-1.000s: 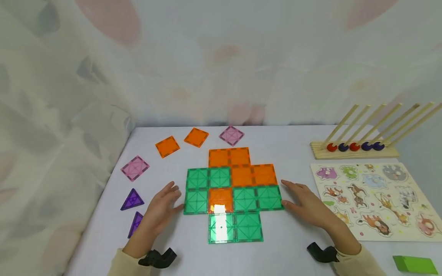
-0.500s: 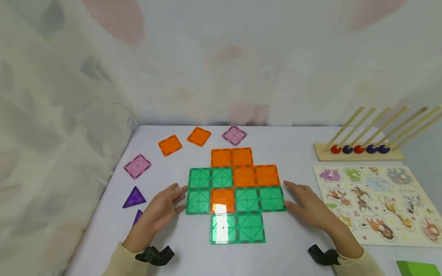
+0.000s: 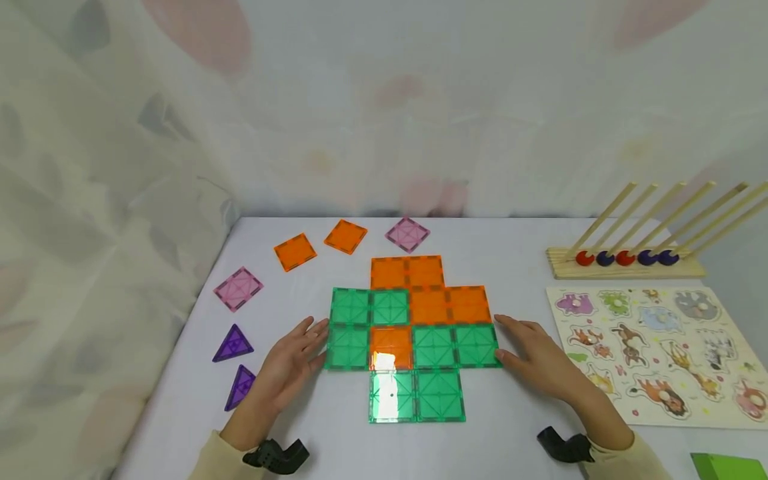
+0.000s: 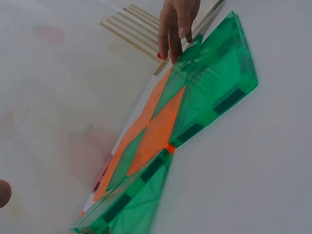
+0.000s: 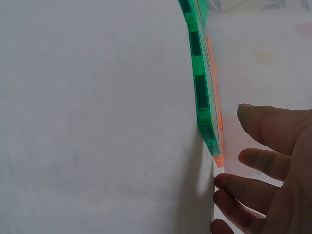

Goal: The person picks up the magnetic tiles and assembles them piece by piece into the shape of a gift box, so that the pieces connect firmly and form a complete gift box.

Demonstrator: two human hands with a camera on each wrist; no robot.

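Flat on the white table lies a joined sheet of translucent magnetic tiles, made of green tiles (image 3: 433, 347) and orange tiles (image 3: 429, 305). My left hand (image 3: 291, 363) is at the sheet's left edge, its loosely extended fingers against or just beside a green tile. On the opposite side, my right hand (image 3: 537, 357) has its thumb and forefinger at the right edge; contact is hard to tell. The right wrist view shows that hand (image 5: 287, 165) with fingers spread, holding nothing. In the left wrist view, the nearest green tile (image 4: 139, 209) appears slightly tilted.
Loose orange tiles (image 3: 295, 252), pink tiles (image 3: 239, 289) and purple triangles (image 3: 233, 344) lie left and behind. To the right are a wooden peg stand (image 3: 627, 267) with beads and an animal puzzle board (image 3: 651, 353). A green block (image 3: 729, 465) sits front right.
My left hand has come in to the sheet's left edge. The joined tiles have shifted slightly right, toward my right hand, which has hardly moved.
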